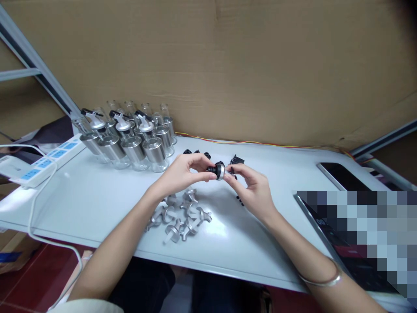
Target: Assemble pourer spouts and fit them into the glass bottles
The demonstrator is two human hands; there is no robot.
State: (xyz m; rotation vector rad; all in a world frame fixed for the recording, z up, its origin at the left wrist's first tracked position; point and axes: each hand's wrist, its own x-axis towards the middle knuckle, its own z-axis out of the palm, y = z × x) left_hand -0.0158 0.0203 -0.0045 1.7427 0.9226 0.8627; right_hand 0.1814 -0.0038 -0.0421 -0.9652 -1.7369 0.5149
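Fingers (205,177) of the left hand (178,174) pinch a black stopper (211,169); the right hand (256,190) grips its silver spout (221,171) (seemingly mid-fitting, wanting straight pressure). Loose spouts (190,226) lie toward seven o'clock.

A pourer top (219,171), silvery collar (222,171) with black ribbed stopper (211,169), is held right of the glass bottles (155,150). It points sideways, stopper toward them.

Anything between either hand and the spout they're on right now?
Nothing visible: the left hand pinches the black end of the spout, and the right hand holds it from the silver side. The loose silver parts lie on the table nearer the body, not between them.
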